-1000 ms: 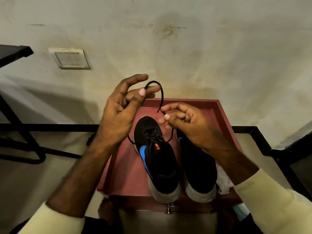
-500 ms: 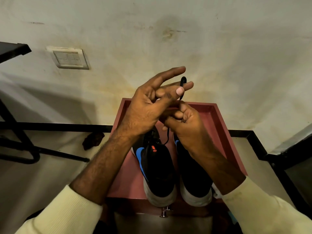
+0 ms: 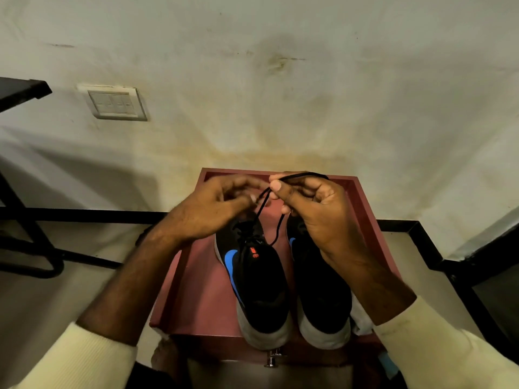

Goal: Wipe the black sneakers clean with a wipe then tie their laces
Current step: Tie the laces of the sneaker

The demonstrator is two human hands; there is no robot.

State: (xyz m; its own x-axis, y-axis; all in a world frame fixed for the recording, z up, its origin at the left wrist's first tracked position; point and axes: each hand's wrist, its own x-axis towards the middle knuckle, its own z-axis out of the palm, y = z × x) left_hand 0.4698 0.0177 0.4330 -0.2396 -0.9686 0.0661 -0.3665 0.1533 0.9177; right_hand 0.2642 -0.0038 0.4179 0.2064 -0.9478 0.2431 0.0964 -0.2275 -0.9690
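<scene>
Pinching the black lace (image 3: 262,204) between thumb and forefinger, my right hand (image 3: 317,209) holds a loop of it above the sneakers. My left hand (image 3: 213,211) is blurred, but its curled fingers seem to pinch the same lace just beside. The lace runs down to the left sneaker (image 3: 258,282), which stands beside the right sneaker (image 3: 323,293) in a red tray (image 3: 193,299), heels toward me.

Sneakers (image 3: 283,287) side by side on table (image 3: 196,299)

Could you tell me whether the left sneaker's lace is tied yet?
Not yet: the lace is lifted above the left sneaker, pinched by the right hand and left hand, no bow formed.
</scene>
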